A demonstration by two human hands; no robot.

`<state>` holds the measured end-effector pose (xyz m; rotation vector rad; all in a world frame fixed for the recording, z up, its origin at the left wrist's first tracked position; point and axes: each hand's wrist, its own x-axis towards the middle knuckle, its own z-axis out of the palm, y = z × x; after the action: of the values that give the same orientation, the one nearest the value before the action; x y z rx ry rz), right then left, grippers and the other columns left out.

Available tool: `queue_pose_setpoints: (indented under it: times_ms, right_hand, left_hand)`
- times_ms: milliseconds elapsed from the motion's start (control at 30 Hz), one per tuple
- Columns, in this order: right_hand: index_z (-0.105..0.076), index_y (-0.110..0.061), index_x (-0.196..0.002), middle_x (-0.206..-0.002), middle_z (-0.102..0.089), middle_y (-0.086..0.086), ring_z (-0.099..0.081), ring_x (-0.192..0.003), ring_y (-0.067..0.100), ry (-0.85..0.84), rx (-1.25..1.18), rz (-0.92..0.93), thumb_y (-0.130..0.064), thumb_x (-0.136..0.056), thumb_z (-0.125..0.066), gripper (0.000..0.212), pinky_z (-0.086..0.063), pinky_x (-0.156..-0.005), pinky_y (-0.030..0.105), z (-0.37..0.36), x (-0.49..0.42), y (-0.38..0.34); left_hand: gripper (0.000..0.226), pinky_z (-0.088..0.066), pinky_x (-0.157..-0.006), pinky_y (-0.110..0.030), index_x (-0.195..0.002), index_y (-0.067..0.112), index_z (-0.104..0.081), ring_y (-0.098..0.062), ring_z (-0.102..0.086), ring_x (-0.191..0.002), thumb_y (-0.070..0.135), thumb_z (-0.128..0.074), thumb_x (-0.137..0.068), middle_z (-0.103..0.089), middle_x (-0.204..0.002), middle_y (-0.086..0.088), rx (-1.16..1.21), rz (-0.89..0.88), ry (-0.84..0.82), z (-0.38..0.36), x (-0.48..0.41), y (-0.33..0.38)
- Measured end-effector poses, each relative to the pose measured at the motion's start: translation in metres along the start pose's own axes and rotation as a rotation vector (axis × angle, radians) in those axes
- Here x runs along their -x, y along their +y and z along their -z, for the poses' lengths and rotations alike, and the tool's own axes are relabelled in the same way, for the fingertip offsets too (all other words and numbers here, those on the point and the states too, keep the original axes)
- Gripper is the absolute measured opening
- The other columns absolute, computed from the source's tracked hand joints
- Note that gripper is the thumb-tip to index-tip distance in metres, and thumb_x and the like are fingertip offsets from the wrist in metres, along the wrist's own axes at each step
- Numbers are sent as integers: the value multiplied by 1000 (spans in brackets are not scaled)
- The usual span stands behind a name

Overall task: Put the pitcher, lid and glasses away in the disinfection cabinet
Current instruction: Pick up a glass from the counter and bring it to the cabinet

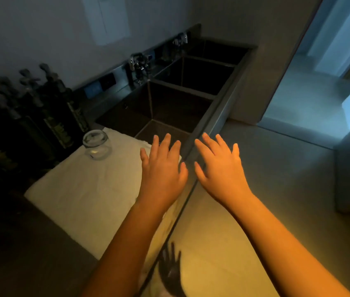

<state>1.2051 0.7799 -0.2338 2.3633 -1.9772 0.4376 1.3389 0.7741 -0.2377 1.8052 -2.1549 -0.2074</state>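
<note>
Hands open and empty, one glass [97, 144] off to the left.
Both hands had their fingers spread and held nothing. The left hand [163, 168] was over the white cloth [84, 196] on the counter [19, 243]. The right hand [221, 168] was just beside it, past the counter's edge. They were near each other but not touching. The clear glass stood at the far end of the cloth, well apart from the left hand, near the dark bottles [41, 116] and the sink [176, 108].
</note>
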Motion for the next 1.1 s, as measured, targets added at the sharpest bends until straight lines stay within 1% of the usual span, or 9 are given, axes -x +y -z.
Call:
queue_pose_setpoints:
  times_ms: [200,333,433,567,667,867,967,1100]
  right_hand:
    - [-26,-21,-146,-155,-19,3,-9,-144,25,-53,-64,149,-32,-94,-47,57,-6,-113,52,-26,-72,-42]
    - [-19,-25,-147,-156,-13,0,-5,-144,23,-116,-71,246,-36,-96,-41,57,-3,-113,50,-44,-106,-60]
    - [-20,-24,-147,-156,-14,1,-6,-144,23,-143,-100,337,-35,-96,-41,57,-4,-113,50,-55,-131,-70]
    - [-19,-23,-148,-156,-13,2,-6,-144,24,-214,-110,500,-33,-96,-41,57,-4,-113,51,-73,-163,-84]
    - [-18,-22,-148,-156,-13,2,-5,-144,25,-258,-125,627,-32,-96,-42,58,-4,-113,52,-81,-189,-94]
    - [-18,-22,-147,-156,-12,2,-5,-144,24,-301,-109,818,-32,-96,-41,57,-5,-113,51,-105,-234,-109]
    - [-22,-21,-146,-155,-16,4,-9,-143,25,-327,-135,884,-30,-96,-43,56,-7,-113,52,-120,-244,-115]
    - [-19,-23,-147,-156,-14,2,-7,-143,24,-357,-128,942,-31,-96,-41,56,-6,-113,51,-140,-252,-122]
  left_hand:
    - [56,5,-114,-44,-148,23,-12,-19,10,-144,32,-34,-98,1,-158,0,-38,180,37,15,-37,-61]
    - [56,5,-114,-44,-149,23,-11,-20,10,-144,32,-34,-98,2,-158,0,-65,312,36,17,-47,-87]
    - [57,5,-114,-44,-149,23,-10,-21,10,-144,32,-34,-98,3,-158,0,-105,405,49,15,-55,-102]
    - [57,7,-114,-44,-148,24,-11,-20,9,-144,31,-37,-98,0,-158,0,-106,543,123,10,-64,-116]
    - [57,7,-114,-44,-149,23,-10,-21,9,-144,30,-36,-99,0,-158,-1,-122,655,134,8,-69,-127]
    - [56,1,-114,-46,-149,19,-12,-23,5,-144,27,-35,-98,-4,-158,-4,-192,835,185,0,-76,-147]
    - [58,2,-114,-46,-149,19,-9,-24,6,-144,27,-34,-98,-2,-158,-4,-193,900,160,-7,-80,-149]
    - [58,3,-114,-46,-149,20,-5,-23,7,-144,31,-32,-99,2,-158,-3,-191,980,113,-18,-84,-155]
